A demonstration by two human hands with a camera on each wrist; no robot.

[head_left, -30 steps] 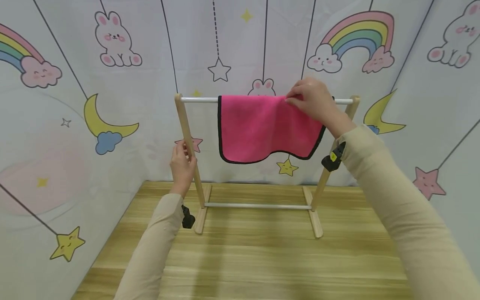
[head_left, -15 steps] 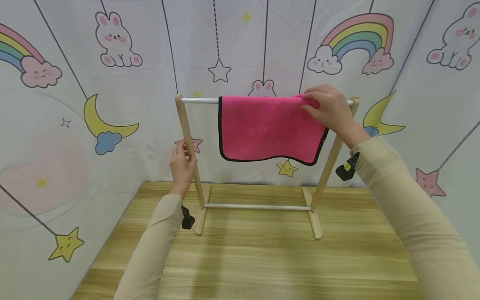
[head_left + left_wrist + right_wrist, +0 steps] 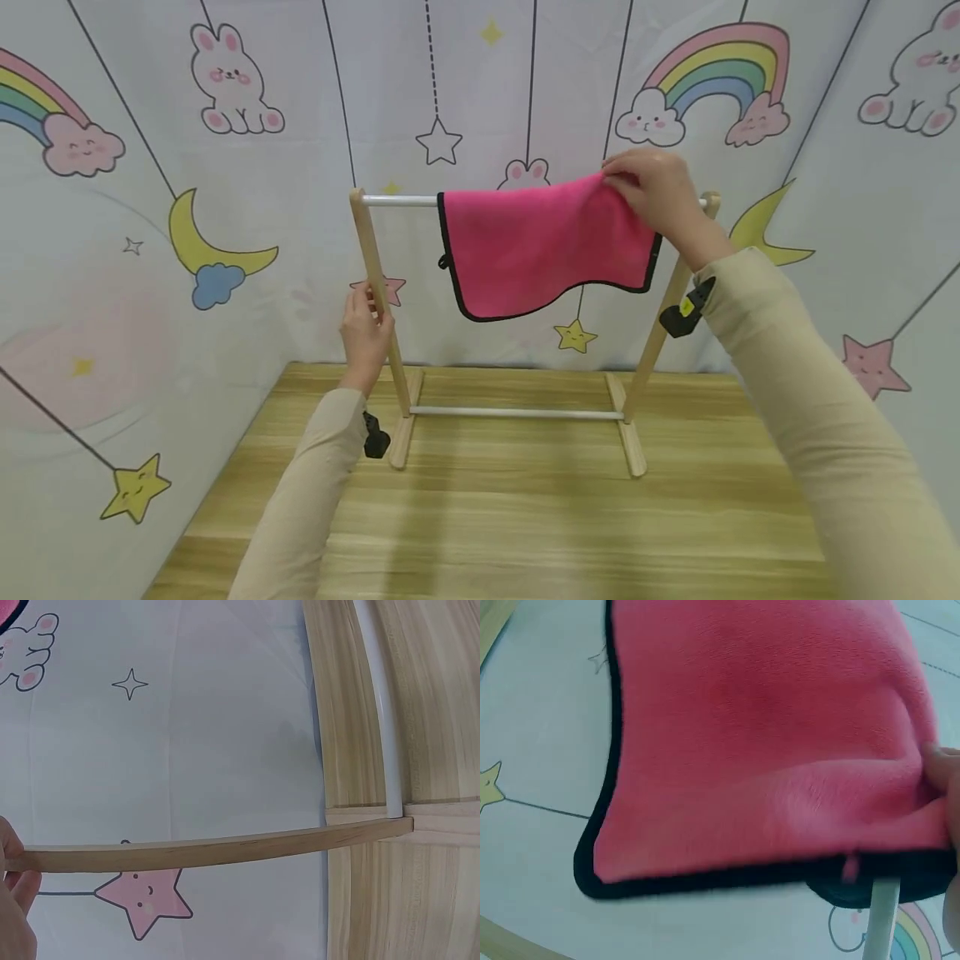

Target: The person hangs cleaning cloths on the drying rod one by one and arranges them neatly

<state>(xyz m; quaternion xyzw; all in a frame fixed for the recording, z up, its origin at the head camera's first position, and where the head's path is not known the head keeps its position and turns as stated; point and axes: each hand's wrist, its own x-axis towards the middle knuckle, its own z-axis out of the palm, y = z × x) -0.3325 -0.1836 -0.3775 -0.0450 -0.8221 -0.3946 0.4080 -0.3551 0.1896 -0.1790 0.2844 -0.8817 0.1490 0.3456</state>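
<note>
Head view: right hand point(image 3: 660, 200) pinches the top right corner of the pink cloth point(image 3: 543, 246), fingers curled on the fabric, lifted just above the white top rail point(image 3: 397, 200) near the right post point(image 3: 667, 312). Cloth's left part is draped over the rail; the right part rises toward the hand, so the top edge slopes up to the right. Black-trimmed bottom edge hangs wavy, well above the counter point(image 3: 517, 517).

Left hand point(image 3: 365, 329) grips the left post point(image 3: 378, 300) about halfway up, fingers wrapped round the wood. Both sleeves are beige, a black camera unit on each wrist.

Right wrist view: cloth point(image 3: 765, 750) fills the frame, black trim along the left and bottom edges, fingertips point(image 3: 945, 780) pinching at the right edge, a bit of white rail point(image 3: 881, 919) below. Blurred.

Left wrist view: only the edge of the left hand point(image 3: 15, 900) shows at the left, touching the post point(image 3: 217, 851); grip itself mostly out of frame. Post runs to its foot point(image 3: 352, 705) on the counter, white lower rail point(image 3: 379, 705) beside.

Rack stands at the back of the wood-grain counter, just in front of the backdrop point(image 3: 225, 167) printed with rainbows, bunnies, moons, stars.
</note>
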